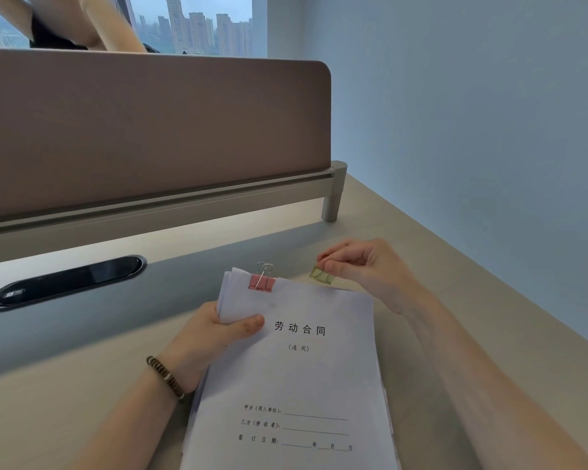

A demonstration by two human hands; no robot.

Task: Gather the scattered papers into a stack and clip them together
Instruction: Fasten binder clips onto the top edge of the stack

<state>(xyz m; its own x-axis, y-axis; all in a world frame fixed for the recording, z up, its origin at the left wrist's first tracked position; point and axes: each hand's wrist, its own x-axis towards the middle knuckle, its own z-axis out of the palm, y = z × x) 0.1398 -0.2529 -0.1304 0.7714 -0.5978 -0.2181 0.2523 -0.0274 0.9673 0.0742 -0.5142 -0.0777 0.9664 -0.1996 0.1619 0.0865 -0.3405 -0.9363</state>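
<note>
Papers (296, 368) gripped by left hand (214, 334) fingers.

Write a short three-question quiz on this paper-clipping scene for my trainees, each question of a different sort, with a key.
1. True or false: the pink binder clip is already clamped on the top edge of the paper stack.
2. Which hand pinches the yellow-green binder clip? A. left hand B. right hand C. neither
3. Fill in: the left hand's thumb presses on the stack's upper ____ corner.

Key: 1 true; 2 B; 3 left.
</note>
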